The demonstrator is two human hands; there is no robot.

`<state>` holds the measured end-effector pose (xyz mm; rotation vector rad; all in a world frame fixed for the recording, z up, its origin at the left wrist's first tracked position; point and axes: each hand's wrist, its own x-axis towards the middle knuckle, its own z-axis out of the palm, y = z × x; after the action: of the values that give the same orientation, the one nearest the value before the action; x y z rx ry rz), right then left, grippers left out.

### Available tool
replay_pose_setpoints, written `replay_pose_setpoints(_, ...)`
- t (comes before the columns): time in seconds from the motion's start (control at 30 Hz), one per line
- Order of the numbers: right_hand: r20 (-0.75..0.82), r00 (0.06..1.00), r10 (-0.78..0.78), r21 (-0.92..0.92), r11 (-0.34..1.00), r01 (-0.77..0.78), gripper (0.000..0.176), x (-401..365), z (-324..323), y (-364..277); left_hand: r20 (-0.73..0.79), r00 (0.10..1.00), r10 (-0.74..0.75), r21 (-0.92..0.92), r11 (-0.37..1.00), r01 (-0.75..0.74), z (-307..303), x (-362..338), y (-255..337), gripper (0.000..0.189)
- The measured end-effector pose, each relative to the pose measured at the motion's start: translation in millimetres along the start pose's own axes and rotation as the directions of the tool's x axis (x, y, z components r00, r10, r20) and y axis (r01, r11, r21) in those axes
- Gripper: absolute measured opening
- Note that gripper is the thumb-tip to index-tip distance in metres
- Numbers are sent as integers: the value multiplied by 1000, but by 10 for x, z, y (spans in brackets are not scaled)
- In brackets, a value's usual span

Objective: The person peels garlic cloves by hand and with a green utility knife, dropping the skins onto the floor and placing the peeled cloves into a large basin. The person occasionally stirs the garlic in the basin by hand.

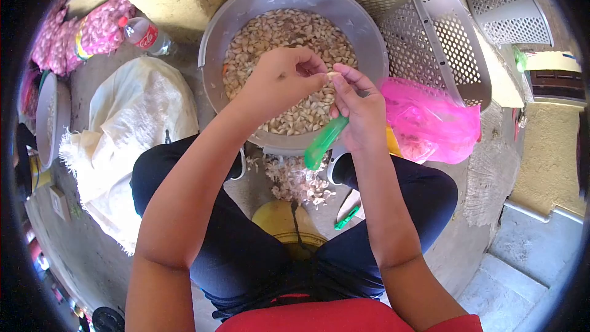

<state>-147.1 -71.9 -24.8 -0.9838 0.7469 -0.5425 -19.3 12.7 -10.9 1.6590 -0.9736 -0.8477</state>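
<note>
Just above the middle of the frame, over the near side of the grey basin (241,7), a single garlic clove (332,75) sits pinched between the two hands. It looks tiny and very light, firm inside, with a dry papery skin that would tear or slip easily. I judge it best gripped by its ends with fingertips alone, since a hard squeeze would bruise it.

The left hand (279,80) is curled nearly closed, its thumb and forefinger tips nipping the clove from the left. The right hand (362,107) is closed around a green-handled knife (324,141), whose handle sticks out down and left from under the palm. The blade is hidden, so I cannot tell where it meets the clove. The thumb and forefinger of that hand also touch the clove.

Pale cloves (289,31) fill the basin beneath. A heap of skins (295,179) lies on the floor between the knees, and a pink bag (430,123) rests at centre right.
</note>
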Motion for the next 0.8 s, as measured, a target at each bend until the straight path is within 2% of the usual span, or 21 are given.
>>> replay_pose_setpoints(0.4, -22, 988, -154, -366, 921, 135, 20, -73, 104, -56, 7, 999, -40, -22, 999, 40, -12, 8, -41, 10)
replay_pose_setpoints(0.5, 39, 998, 42, -206, 978, -33, 21, -45, 27, -79, 48, 997, -54, -66, 996, 57, -37, -2, -28, 10)
replay_pose_setpoints(0.6, 198, 959, 200, -20, 980, -200, 24, -14, -54, -93, 100, 993, -70, -123, 989, 82, -23, 13, -89, 9)
replay_pose_setpoints(0.7, 253, 932, 259, 163, 938, -305, 25, -12, -71, -129, 92, 994, -51, -153, 986, 65, -14, 12, -57, 9)
replay_pose_setpoints(0.8, 353, 882, 312, 247, 878, -409, 23, 34, -113, -159, 136, 984, -113, -323, 934, 152, -14, 12, -12, 10)
